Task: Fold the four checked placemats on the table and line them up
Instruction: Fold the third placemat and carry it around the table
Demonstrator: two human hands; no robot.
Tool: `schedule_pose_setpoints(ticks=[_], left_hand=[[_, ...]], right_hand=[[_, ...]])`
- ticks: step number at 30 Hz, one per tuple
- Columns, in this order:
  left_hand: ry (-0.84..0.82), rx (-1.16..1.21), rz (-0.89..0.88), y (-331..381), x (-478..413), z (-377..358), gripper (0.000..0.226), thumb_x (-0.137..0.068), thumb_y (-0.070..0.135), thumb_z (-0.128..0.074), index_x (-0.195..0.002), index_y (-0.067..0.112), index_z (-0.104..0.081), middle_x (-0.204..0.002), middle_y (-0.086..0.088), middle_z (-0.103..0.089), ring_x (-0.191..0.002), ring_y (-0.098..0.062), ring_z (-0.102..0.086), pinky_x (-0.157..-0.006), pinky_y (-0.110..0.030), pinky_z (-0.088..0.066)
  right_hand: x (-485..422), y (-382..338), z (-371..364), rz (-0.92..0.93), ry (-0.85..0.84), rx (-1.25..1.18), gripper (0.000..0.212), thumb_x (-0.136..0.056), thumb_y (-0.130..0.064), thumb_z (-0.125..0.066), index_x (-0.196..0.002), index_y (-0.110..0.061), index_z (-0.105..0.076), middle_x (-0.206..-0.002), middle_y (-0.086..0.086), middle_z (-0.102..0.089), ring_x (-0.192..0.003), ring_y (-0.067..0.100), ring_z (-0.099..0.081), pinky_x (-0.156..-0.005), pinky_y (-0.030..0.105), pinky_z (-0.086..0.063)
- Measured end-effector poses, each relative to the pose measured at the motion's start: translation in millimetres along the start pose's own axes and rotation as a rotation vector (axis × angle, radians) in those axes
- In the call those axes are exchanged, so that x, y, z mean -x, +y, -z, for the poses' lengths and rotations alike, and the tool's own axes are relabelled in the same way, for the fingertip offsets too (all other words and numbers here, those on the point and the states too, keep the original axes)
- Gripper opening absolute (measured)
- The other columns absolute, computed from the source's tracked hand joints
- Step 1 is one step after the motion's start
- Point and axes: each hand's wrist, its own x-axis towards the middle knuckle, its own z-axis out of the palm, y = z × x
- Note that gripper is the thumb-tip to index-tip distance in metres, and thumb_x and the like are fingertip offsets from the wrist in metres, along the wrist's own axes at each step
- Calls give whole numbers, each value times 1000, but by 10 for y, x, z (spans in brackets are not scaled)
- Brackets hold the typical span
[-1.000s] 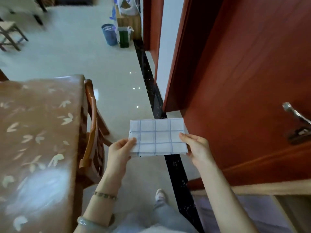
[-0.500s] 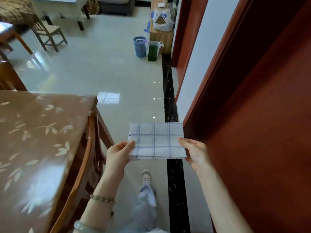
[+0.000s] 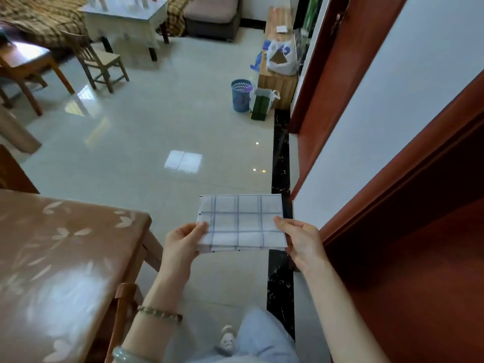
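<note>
1. The folded placemat (image 3: 241,222) is held in the air over the floor (image 3: 157,127), right of the surface (image 3: 65,258) and apart from it.
2. The left hand (image 3: 183,239) pinches its near-left corner, thumb on top. The right hand (image 3: 301,239) pinches the right edge likewise.
3. Only the edges are gripped, so a loosened pinch could let the layers slide, open the fold, or drop the placemat.
4. No other placemats are in view, so a hasty set-down may leave it crooked in the row.
</note>
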Motion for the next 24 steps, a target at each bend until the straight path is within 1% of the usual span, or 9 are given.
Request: schedule_pose_setpoints(ticks=[3,4,6,10,13,15,17,22,24], left_hand=[[19,13,5,151,-432,-108,14,-90,14,-64,-80,7,-67,-49,8,-59,-41,-2,-50,-42,-13,-39],[35,33,14,205,-586,-131,13,-90,15,-65,-81,6,-68,-53,6,-61,-43,-3,-52,-45,-14,-41],[66,73,28,300,-902,-173,10,-87,16,-69,-82,7,-69,-60,2,-64,-49,-7,-55,-51,-20,-43],[152,143,43,519,-1593,-310,10,-85,13,-69,-76,10,-67,-57,5,-63,-47,-5,-55,-45,-15,-42],[222,158,41,746,-2072,-441,9,-81,15,-74,-77,10,-68,-60,3,-64,-51,-8,-57,-50,-20,-44],[262,169,48,911,-2342,-517,9,-85,14,-70,-76,12,-67,-58,5,-63,-50,-7,-56,-48,-18,-43],[323,201,64,1082,-2627,-579,11,-87,12,-67,-76,12,-66,-58,5,-63,-51,-7,-55,-47,-17,-42],[507,251,80,1430,-3130,-513,5,-87,16,-68,-83,13,-67,-68,2,-64,-62,-13,-56,-56,-23,-41],[574,271,71,1536,-3264,-456,4,-87,15,-67,-85,11,-67,-67,2,-63,-59,-11,-55,-51,-19,-41]], right_hand=[[-460,-219,-207,-9,-31,47,19,-78,-11,-75,-93,-1,-69,-90,12,-73,-85,25,-68,-81,41,-56],[-623,-292,-290,-17,-46,61,22,-77,-12,-75,-95,0,-69,-92,14,-73,-86,26,-68,-82,42,-56],[-964,-437,-465,-22,-87,82,24,-78,-11,-74,-98,2,-68,-93,16,-72,-83,25,-69,-78,39,-57],[-1722,-806,-863,-25,-181,139,20,-79,-11,-73,-93,2,-69,-94,19,-72,-85,29,-69,-78,41,-57],[-2264,-1178,-1204,-35,-247,190,21,-79,-11,-74,-94,3,-68,-92,18,-72,-86,30,-68,-80,42,-57],[-2565,-1405,-1417,-35,-285,207,16,-80,-10,-73,-90,1,-68,-88,15,-71,-83,28,-68,-82,42,-56],[-2890,-1635,-1678,-43,-340,232,13,-80,-10,-73,-88,0,-68,-86,14,-71,-80,26,-67,-81,41,-54],[-3503,-1942,-2390,-76,-486,313,22,-79,-10,-73,-93,6,-68,-86,16,-69,-77,25,-65,-74,37,-55],[-3677,-1987,-2664,-101,-542,339,24,-79,-11,-73,-95,7,-68,-89,17,-70,-79,25,-66,-68,32,-56]])
